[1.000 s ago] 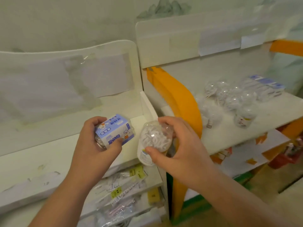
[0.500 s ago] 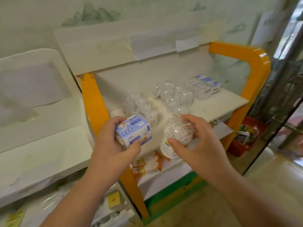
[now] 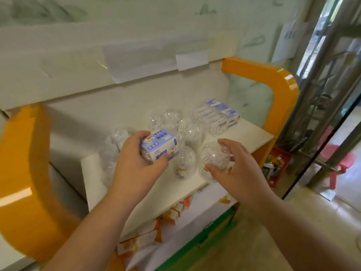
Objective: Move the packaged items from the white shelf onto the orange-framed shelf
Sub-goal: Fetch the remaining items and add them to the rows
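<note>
My left hand grips a blue-and-white labelled pack above the white board of the orange-framed shelf. My right hand holds a clear round jar of white pieces near the board's front edge, fingers curled round it. Several clear jars stand on the board behind and between my hands, one right between the two held items. A row of blue-and-white packs lies at the back right. The white shelf is out of view.
The orange frame rises at the left and curves over at the right. Orange-and-white cartons lie on the lower board. A red crate and metal posts stand to the right, by a glass panel.
The view has swung right from the white shelf to the orange-framed shelf. Both hands have carried the pack and the jar over the board, among the jars there.
</note>
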A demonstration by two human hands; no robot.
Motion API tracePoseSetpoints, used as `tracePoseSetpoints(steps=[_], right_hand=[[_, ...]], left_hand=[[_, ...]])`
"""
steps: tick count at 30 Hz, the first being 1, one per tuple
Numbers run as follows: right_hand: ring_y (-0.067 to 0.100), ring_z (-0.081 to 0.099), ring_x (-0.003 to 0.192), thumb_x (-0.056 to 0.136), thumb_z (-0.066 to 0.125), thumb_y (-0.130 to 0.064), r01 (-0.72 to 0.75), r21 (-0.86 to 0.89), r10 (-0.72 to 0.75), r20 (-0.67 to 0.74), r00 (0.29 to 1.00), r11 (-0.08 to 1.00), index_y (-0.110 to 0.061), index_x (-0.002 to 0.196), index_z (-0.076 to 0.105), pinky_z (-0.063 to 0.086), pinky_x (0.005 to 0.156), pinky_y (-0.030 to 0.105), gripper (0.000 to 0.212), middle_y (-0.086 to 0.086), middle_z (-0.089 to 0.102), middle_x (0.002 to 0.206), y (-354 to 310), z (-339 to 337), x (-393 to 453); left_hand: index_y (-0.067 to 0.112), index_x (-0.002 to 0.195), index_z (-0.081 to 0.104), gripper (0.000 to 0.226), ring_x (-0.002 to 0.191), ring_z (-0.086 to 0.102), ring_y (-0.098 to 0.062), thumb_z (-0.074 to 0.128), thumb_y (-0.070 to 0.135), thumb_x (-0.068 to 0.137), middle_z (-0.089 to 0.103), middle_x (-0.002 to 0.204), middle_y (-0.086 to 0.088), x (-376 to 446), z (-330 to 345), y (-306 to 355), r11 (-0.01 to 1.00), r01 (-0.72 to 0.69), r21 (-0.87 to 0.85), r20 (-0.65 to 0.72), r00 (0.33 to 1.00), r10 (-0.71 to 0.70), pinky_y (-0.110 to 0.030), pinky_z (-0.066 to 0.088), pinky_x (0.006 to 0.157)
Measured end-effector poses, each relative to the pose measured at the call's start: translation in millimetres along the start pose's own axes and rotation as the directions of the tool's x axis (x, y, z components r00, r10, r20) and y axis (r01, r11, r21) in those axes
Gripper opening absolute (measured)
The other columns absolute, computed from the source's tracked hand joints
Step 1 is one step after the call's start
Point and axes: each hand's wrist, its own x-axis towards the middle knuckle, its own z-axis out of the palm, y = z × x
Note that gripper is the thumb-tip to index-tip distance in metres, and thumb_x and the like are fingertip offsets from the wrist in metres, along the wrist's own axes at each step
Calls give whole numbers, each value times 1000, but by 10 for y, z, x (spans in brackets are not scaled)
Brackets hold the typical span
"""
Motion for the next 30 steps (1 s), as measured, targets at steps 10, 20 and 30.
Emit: tracePoseSetpoints(steps=[10, 20, 30], right_hand=[[0, 44, 119, 84, 72, -45, 32, -7, -29, 224, 974, 999, -45, 139, 36, 40, 95, 21, 66, -25, 39, 140, 402, 65, 859], [0, 43, 126, 81, 74, -47, 276, 159, -318, 435, 842, 948, -34, 146, 32, 39, 101, 17, 78, -17, 38, 144, 843, 125, 1281], [-2, 47, 119, 79, 75, -42, 207, 107, -232, 344, 910, 972, -33, 137, 45, 45, 103, 29, 67, -17, 47, 128, 1643, -963, 1963]], left_hand=[[30, 133, 47, 68, 85, 52, 21, 80, 25, 73, 56, 112, 18, 665, 342, 110, 992, -22, 124, -2, 1000, 23, 0, 38, 67], [31, 127, 50, 62, 84, 54, 9, 81, 25, 73, 58, 109, 12, 856, 1015, 294, 967, 99, 236, -127, 989, -70, -4, 38, 63], [22, 123, 53, 58, 95, 52, 3, 80, 26, 72, 51, 113, 5, 1198, 2067, 625, 940, 52, 337, -61, 998, -33, -2, 35, 77]])
